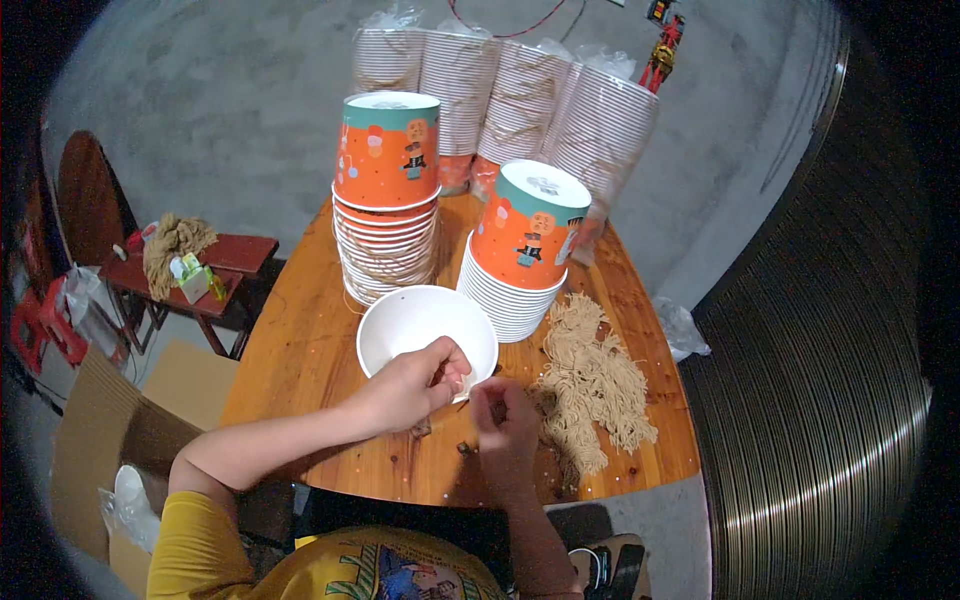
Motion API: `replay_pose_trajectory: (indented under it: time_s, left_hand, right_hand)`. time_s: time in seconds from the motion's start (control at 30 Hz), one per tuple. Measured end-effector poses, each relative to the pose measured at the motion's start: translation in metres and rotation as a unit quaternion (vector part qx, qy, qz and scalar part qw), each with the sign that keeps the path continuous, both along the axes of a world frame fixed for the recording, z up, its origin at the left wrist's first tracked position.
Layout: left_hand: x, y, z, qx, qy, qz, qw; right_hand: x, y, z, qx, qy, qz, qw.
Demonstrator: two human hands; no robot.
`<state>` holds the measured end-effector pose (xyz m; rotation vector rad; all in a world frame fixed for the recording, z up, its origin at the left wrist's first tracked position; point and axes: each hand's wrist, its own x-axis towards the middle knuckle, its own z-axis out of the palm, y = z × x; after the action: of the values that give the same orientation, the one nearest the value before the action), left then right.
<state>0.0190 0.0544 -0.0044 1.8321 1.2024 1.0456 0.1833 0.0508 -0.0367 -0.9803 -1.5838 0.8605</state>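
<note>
White tub [415,318], mid-frame, whose rim my left grip [410,390] and right grip [506,432], both pinched closed, seemingly work, next needing steadiness

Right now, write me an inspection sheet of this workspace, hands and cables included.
Surface: brown wooden table
Job's things: white paper bowl; left stack and right stack of upturned orange-printed tubs; beige cord bundle
Clutter: dark scraps near the bowl
Left hand: curled at the bowl's near rim, grip unclear
Right hand: curled beside that rim, grip unclear
Cables: red cord against grey wall
Surroundings: ribbed shutter right, open cardboard box left
</note>
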Motion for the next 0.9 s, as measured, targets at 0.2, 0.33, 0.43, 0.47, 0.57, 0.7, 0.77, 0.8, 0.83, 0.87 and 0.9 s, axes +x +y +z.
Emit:
replay_pose_trajectory:
  time_s: [0.2, 0.33, 0.43, 0.47, 0.57, 0.7, 0.77, 0.8, 0.83, 0.87, 0.9]
  left_hand:
    - [-0.004, 0.004, -0.001, 0.002, 0.085, -0.016, 0.996]
    - [-0.005, 0.003, 0.001, -0.021, 0.091, -0.020, 0.995]
    - [-0.008, 0.005, 0.001, -0.084, 0.042, -0.053, 0.994]
    - [-0.009, 0.007, 0.001, -0.116, 0.007, -0.071, 0.991]
    - [-0.012, 0.010, 0.002, -0.138, 0.025, -0.089, 0.986]
    - [-0.013, 0.009, 0.009, -0.097, 0.052, -0.093, 0.990]
    - [-0.015, 0.009, 0.010, -0.108, 0.101, -0.071, 0.986]
    - [-0.016, 0.009, 0.009, -0.108, 0.101, -0.069, 0.987]
    - [-0.017, 0.009, 0.007, -0.104, 0.089, -0.064, 0.989]
    - [-0.017, 0.009, 0.005, -0.100, 0.077, -0.062, 0.990]
    - [-0.016, 0.008, 0.004, -0.100, 0.077, -0.062, 0.990]
  right_hand:
    - [-0.001, 0.003, -0.005, -0.016, 0.031, 0.029, 0.999]
    - [-0.001, 0.005, -0.008, -0.041, 0.060, 0.054, 0.996]
    - [-0.002, 0.007, -0.013, -0.039, 0.080, 0.054, 0.995]
    - [-0.003, 0.007, -0.013, -0.039, 0.080, 0.055, 0.995]
    - [-0.004, 0.007, -0.014, -0.049, 0.073, 0.044, 0.995]
    - [-0.001, 0.009, -0.017, -0.054, 0.070, 0.060, 0.994]
    - [0.000, 0.010, -0.016, -0.050, 0.061, 0.064, 0.995]
    - [0.000, 0.009, -0.014, -0.049, 0.041, 0.051, 0.997]
    - [-0.001, 0.008, -0.011, -0.047, 0.020, 0.037, 0.998]
    - [-0.001, 0.007, -0.009, -0.048, 0.020, 0.037, 0.998]
    - [-0.001, 0.007, -0.007, -0.008, 0.000, 0.026, 1.000]
